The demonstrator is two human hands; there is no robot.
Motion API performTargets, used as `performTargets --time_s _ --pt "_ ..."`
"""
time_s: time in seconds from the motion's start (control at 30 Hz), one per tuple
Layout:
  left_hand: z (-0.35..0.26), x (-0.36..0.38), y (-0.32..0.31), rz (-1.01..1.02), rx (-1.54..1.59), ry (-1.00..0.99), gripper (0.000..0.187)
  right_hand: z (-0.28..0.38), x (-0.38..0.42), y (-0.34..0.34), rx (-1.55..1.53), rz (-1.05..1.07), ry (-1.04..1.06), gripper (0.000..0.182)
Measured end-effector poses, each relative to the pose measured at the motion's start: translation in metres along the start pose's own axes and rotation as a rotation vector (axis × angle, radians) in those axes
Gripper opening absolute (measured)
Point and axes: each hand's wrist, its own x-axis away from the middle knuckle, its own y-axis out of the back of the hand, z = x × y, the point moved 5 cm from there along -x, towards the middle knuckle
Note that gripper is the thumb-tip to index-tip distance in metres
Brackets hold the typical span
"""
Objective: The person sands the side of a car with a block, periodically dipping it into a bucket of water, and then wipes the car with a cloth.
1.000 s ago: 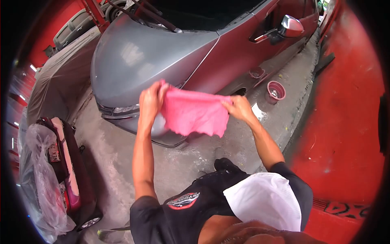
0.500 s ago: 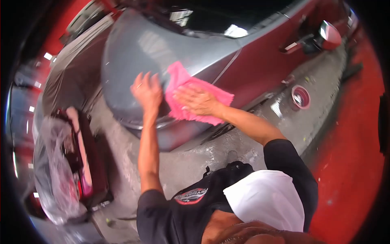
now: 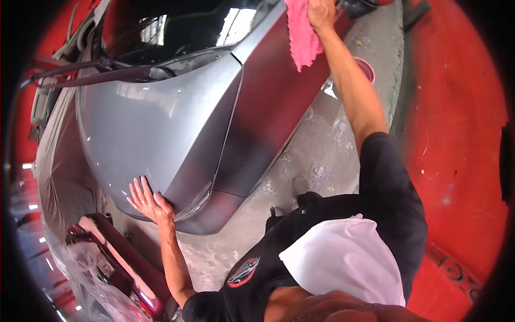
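Observation:
At the top of the view, my right hand (image 3: 322, 15) is closed on a pink cloth (image 3: 301, 40), which hangs down over the car's dark red side. My left hand (image 3: 151, 203) rests with fingers spread on the lower front edge of the grey hood (image 3: 145, 123), holding nothing. The red side panel (image 3: 263, 80) has blurry grey patches and meets the hood along a seam. Wiper arms (image 3: 102, 72) lie at the base of the dark windshield (image 3: 182, 27).
A round, reddish container (image 3: 366, 70) stands on the grey floor, partly behind my right forearm. A dark red car part (image 3: 126, 252) with plastic film (image 3: 91, 268) lies at lower left. A draped cover (image 3: 59, 155) is beyond the hood; red flooring (image 3: 445, 134) lies at right.
My right hand has moved up and away along the car's side with the pink cloth. My left hand, raised near the hood before, now lies on its front edge. The view has shifted.

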Motion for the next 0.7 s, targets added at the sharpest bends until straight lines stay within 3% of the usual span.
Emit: performTargets --time_s 0.07,0.13,0.27,0.33,0.37,0.57,0.6,0.63,0.7 --pt "0.002 0.001 -0.003 0.007 -0.003 -0.024 0.053 -0.032 0.039 -0.013 0.159 -0.077 -0.072 0.056" --pt "0.003 0.002 -0.005 -0.007 -0.007 -0.013 0.052 -0.009 0.07 -0.005 0.164 -0.04 -0.142 0.058" --pt "0.0 0.003 -0.003 -0.017 -0.019 0.01 0.052 0.105 0.185 0.032 0.091 0.139 -0.451 0.067" --pt "-0.002 0.0 -0.005 -0.041 0.002 0.001 0.053 0.17 0.214 0.045 0.091 0.17 -0.474 0.071" --pt "-0.002 0.0 -0.003 -0.068 0.027 0.0 0.053 0.207 0.226 0.052 0.125 0.296 -0.476 0.076" --pt "-0.003 0.003 -0.003 -0.045 0.056 0.004 0.054 0.387 0.371 0.078 -0.078 0.569 -0.207 0.08" --pt "-0.005 0.004 -0.002 -0.062 0.067 -0.001 0.055 0.408 0.392 0.09 -0.074 0.578 -0.094 0.074" --pt "-0.008 0.002 -0.001 -0.08 0.079 -0.012 0.055 0.424 0.403 0.109 -0.036 0.728 0.037 0.067" --pt "-0.023 -0.006 0.007 -0.099 0.15 -0.071 0.058 0.416 0.45 0.12 -0.002 0.789 0.087 0.064"
